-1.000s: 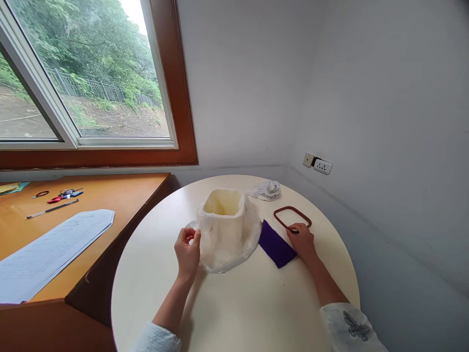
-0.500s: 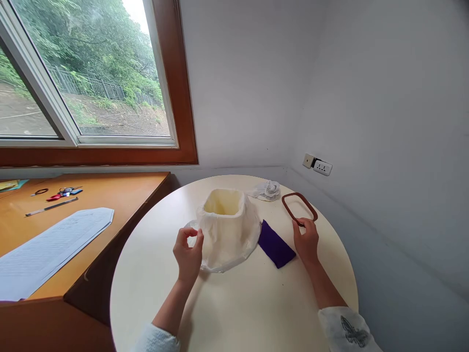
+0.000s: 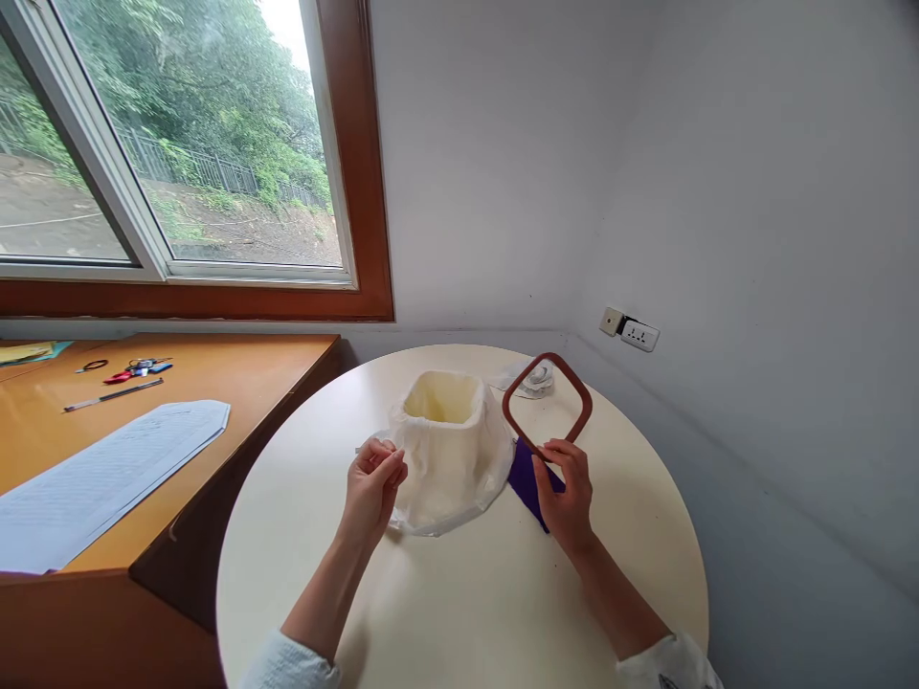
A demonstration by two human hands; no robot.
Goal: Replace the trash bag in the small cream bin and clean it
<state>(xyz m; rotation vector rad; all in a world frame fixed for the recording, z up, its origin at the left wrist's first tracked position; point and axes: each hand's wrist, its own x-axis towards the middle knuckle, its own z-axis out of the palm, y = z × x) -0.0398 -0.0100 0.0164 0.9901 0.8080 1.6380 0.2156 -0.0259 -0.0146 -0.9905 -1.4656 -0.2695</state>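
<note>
My right hand (image 3: 566, 493) grips a brown rounded-square ring (image 3: 583, 411) by its near corner and holds it tilted above the table, to the right of the bin. On the table stands a small cream bin (image 3: 443, 392) with an open top. A thin translucent white plastic bag (image 3: 445, 478) is draped over its outside and spreads around its base. Close to the bag's left side, my left hand (image 3: 373, 478) is closed, fingertips pressed together; whether any of the bag is between them I cannot make out. A purple cloth (image 3: 527, 488) lies partly behind my right hand.
A crumpled white plastic bundle (image 3: 538, 381) lies at the back of the round table (image 3: 459, 612), partly seen through the ring. To the left, a wooden desk (image 3: 287, 359) holds papers (image 3: 136, 469), a pen (image 3: 113, 395) and keys (image 3: 147, 366). Wall sockets (image 3: 638, 335) are at the right.
My right hand has brought the brown ring leftward and turned it more upright, partly over the purple cloth. The left hand's fingers have curled in more, near the bag.
</note>
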